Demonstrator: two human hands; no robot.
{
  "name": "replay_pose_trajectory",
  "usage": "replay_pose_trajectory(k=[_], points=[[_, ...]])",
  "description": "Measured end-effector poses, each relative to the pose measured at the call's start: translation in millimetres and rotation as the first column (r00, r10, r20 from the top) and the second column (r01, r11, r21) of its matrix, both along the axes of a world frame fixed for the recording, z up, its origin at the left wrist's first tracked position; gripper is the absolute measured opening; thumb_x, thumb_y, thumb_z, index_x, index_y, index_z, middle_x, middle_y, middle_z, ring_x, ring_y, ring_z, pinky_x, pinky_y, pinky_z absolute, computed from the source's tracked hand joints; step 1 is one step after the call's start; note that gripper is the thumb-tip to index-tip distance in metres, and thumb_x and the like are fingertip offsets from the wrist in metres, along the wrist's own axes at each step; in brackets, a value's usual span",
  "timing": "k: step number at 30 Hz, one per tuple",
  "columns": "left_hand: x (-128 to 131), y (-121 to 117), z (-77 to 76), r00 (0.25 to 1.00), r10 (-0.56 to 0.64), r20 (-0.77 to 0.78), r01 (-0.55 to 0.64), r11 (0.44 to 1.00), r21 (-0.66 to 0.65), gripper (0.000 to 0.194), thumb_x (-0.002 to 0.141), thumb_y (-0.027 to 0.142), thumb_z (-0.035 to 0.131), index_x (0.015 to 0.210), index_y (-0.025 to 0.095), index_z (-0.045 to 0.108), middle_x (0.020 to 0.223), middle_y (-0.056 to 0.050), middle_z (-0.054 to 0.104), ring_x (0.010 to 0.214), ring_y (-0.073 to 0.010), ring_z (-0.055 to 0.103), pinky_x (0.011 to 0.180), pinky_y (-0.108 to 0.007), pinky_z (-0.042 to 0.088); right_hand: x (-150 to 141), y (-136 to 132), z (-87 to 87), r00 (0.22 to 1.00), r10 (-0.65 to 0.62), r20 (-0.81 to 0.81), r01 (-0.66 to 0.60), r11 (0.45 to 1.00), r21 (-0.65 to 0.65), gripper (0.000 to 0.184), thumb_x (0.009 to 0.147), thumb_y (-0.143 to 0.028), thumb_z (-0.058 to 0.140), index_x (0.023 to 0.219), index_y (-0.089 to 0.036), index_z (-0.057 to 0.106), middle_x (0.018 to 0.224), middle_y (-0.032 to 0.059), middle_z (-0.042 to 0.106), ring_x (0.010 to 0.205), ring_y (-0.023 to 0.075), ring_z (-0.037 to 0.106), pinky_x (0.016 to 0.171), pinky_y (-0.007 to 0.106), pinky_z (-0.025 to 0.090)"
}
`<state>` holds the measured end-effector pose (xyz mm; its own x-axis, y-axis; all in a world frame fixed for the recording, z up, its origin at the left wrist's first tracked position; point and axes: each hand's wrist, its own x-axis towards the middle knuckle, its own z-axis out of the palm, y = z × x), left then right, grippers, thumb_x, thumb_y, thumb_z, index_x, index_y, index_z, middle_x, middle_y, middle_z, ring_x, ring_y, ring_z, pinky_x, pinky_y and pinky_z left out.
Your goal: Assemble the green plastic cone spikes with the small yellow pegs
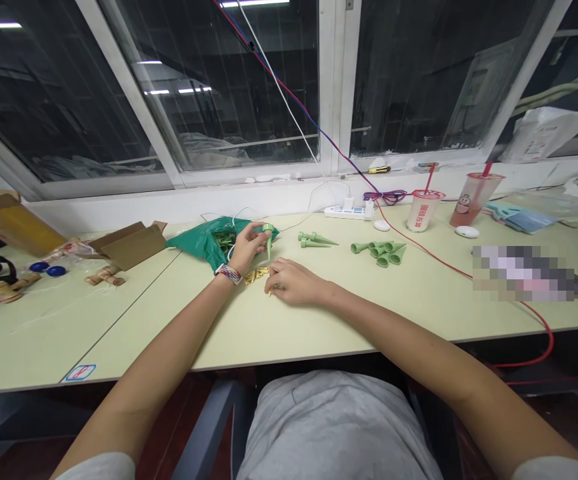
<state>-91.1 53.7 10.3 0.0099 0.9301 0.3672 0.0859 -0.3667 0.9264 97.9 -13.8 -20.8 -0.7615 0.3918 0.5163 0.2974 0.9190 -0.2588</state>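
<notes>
Our left hand [247,249] holds a green spike [269,245]; our right hand [293,281] pinches a yellow bit [270,292] a loose hold could drop.

One green spike [269,243] is held nearly upright in the air, with its wider cap at twelve o'clock and its narrow point toward six o'clock. Near it, at seven o'clock, small yellow pieces [255,275] lie on their sides in a loose pile. One single yellow piece [270,292], at six o'clock from the spike, is pinched and mostly hidden. At three o'clock, a few capped green spikes [315,239] lie flat, close together, their points also toward three. Farther in this direction, several hollow green cones [379,252] lie grouped, showing round open mouths.
</notes>
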Motion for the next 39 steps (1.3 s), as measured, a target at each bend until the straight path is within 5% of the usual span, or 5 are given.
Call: replay_pose_trajectory(k=[8, 14, 20, 35, 39], points=[[4, -8, 3.1, 0.998, -0.056, -0.003, 0.056, 0.998, 0.008, 0.05, 0.069, 0.042, 0.089, 0.106, 0.022, 0.062, 0.082, 0.0, 0.067, 0.064, -0.0115, 0.06, 0.056, -0.023, 0.052, -2, 8, 0.8, 0.959, 0.045, -0.279, -0.121, 0.957, -0.263, 0.011, 0.093, -0.016, 0.059, 0.097, -0.019, 0.069, 0.1, 0.0041, 0.068, 0.096, 0.0184, 0.06, 0.088, 0.033, 0.048], [8, -9, 1.6, 0.99, -0.132, -0.046, 0.134, 0.99, 0.038, 0.051, 0.07, 0.043, 0.09, 0.11, 0.02, 0.068, 0.092, -0.007, 0.075, 0.077, -0.0175, 0.071, 0.068, -0.029, 0.06, 8, 32, 5.1, 0.726, -0.341, -0.597, -0.004, 0.866, -0.5, 0.014, 0.083, -0.031, 0.067, 0.092, -0.02, 0.063, 0.079, -0.0022, 0.065, 0.074, 0.0151, 0.06, 0.071, 0.028, 0.048], [10, -8, -4.5, 0.973, -0.209, -0.094, 0.212, 0.977, 0.019, 0.056, 0.072, 0.045, 0.09, 0.118, 0.018, 0.074, 0.091, -0.008, 0.077, 0.087, -0.023, 0.075, 0.083, -0.04, 0.065, 23, 39, 5.3, 0.621, -0.447, -0.643, 0.112, 0.863, -0.492, 0.011, 0.083, -0.033, 0.066, 0.084, -0.022, 0.064, 0.08, -0.0009, 0.068, 0.077, 0.0166, 0.063, 0.074, 0.03, 0.051], [20, -19, 0.6, 0.95, -0.248, -0.191, 0.264, 0.963, 0.06, 0.054, 0.075, 0.043, 0.088, 0.121, 0.018, 0.077, 0.09, -0.007, 0.076, 0.086, -0.0235, 0.073, 0.088, -0.044, 0.063, 30, 39, 4.8, 0.713, -0.358, -0.603, 0.237, 0.932, -0.273, 0.011, 0.089, -0.025, 0.06, 0.088, -0.02, 0.07, 0.089, 0.0037, 0.071, 0.081, 0.0179, 0.065, 0.076, 0.032, 0.053], [19, -19, 2.7, 0.95, -0.214, -0.23, 0.239, 0.967, 0.09, 0.051, 0.072, 0.043, 0.089, 0.115, 0.019, 0.079, 0.081, -0.005, 0.074, 0.078, -0.0223, 0.072, 0.084, -0.043, 0.064, 30, 41, 5.1, 0.674, -0.37, -0.639, 0.171, 0.92, -0.351, 0.012, 0.087, -0.028, 0.064, 0.086, -0.021, 0.073, 0.09, 0.004, 0.075, 0.081, 0.0186, 0.068, 0.078, 0.033, 0.055]])
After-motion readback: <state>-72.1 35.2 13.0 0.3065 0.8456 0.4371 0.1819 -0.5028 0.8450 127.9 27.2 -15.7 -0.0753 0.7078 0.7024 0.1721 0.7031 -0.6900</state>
